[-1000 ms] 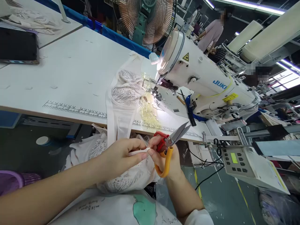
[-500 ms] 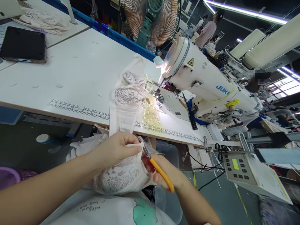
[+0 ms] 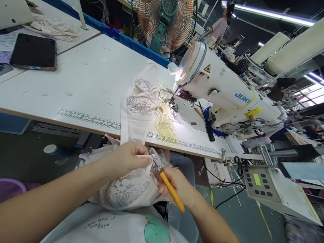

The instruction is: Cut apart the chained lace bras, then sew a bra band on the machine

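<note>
While the white sewing table (image 3: 76, 84) carries a sewing machine (image 3: 222, 98) and black phone (image 3: 34, 52), lace fabric (image 3: 126, 189) hangs off its near edge into the lap. Left hand (image 3: 124, 160) pinches a white strap (image 3: 143, 156); right hand (image 3: 177, 185) grips orange-handled scissors (image 3: 168, 187), blades at the strap.

Bright sewing machine lamp (image 3: 180, 72) glaring on the table (image 3: 83, 81), dim background, wide-angle edges bent, faces blurred.
</note>
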`<state>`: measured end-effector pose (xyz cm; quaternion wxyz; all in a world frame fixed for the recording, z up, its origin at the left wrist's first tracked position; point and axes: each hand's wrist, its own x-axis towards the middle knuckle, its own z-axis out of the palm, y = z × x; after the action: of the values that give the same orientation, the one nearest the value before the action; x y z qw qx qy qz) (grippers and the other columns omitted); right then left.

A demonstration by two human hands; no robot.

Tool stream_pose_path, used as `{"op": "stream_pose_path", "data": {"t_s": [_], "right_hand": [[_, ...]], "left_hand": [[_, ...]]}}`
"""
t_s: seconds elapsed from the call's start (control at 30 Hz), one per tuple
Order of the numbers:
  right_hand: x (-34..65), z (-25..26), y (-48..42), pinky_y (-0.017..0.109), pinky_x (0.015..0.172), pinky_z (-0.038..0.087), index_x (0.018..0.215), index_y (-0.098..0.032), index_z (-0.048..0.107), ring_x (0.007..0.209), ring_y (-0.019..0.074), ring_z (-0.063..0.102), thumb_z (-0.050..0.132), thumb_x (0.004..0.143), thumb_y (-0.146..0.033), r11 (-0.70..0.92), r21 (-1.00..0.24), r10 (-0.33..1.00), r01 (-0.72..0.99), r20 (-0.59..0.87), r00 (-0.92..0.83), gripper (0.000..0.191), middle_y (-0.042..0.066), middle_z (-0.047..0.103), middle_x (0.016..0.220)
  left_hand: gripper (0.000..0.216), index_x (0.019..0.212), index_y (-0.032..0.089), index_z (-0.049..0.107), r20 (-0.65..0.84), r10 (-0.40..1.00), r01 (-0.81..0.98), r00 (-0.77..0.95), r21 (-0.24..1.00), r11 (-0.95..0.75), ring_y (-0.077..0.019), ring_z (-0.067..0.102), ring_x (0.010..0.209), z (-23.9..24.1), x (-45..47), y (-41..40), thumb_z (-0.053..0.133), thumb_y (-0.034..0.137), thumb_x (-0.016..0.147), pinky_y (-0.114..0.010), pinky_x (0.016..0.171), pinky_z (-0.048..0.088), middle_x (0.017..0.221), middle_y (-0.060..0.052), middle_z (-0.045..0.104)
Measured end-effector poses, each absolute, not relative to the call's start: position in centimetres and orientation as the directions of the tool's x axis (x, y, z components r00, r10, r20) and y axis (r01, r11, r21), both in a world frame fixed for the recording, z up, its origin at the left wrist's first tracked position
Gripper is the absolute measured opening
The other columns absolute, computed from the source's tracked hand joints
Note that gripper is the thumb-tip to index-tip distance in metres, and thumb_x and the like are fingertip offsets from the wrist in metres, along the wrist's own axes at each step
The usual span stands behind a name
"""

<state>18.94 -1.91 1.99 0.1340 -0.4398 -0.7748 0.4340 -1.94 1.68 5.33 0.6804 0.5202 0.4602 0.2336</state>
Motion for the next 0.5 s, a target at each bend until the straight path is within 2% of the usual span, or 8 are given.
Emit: {"op": "stream_pose_path", "data": {"t_s": [0.2,0.3,0.43,0.5], "right_hand": [[18.8,1.6,-2.0,0.022,0.044,0.026,0.055,-0.019,0.036,0.047,0.0088,0.031,0.037,0.079,-0.065,0.210,-0.831,0.891,0.516,-0.055,-0.451,0.051,-0.003,0.035,0.051],[18.9,2.6,-2.2,0.023,0.047,0.033,0.064,-0.018,0.047,0.051,0.0105,0.040,0.048,0.077,-0.059,0.225,-0.855,0.922,0.468,0.032,-0.385,0.043,-0.001,0.047,0.059],[18.0,3.7,-2.6,0.026,0.062,0.044,0.087,-0.017,0.059,0.067,0.0152,0.057,0.060,0.075,-0.044,0.390,-0.848,0.859,0.358,0.196,-0.472,0.029,0.005,0.063,0.079],[17.3,3.5,-2.9,0.025,0.059,0.043,0.078,-0.017,0.059,0.063,0.0144,0.055,0.059,0.076,-0.037,0.477,-0.794,0.823,0.378,0.252,-0.509,0.021,0.004,0.061,0.071]], "left_hand": [[0.025,0.053,0.017,0.043,-0.385,0.793,0.215,0.473,0.923,0.319,-0.0064,0.024,0.044,5.4,-2.4,1.6,0.053,0.032,0.071,-0.021,0.043,0.018,0.049,0.007,0.030],[0.024,0.056,0.016,0.047,-0.321,0.830,0.181,0.457,0.947,0.267,-0.0068,0.027,0.046,5.6,-2.4,1.3,0.054,0.033,0.072,-0.020,0.044,0.021,0.050,0.007,0.033],[0.019,0.064,0.016,0.052,-0.272,0.855,0.083,0.441,0.961,0.263,-0.0077,0.037,0.050,6.1,-2.3,0.8,0.056,0.033,0.071,-0.020,0.046,0.028,0.061,0.002,0.053],[0.020,0.066,0.016,0.051,-0.318,0.830,0.055,0.457,0.942,0.331,-0.0064,0.035,0.046,6.1,-2.4,0.6,0.056,0.035,0.071,-0.020,0.043,0.025,0.070,-0.002,0.062]]}}
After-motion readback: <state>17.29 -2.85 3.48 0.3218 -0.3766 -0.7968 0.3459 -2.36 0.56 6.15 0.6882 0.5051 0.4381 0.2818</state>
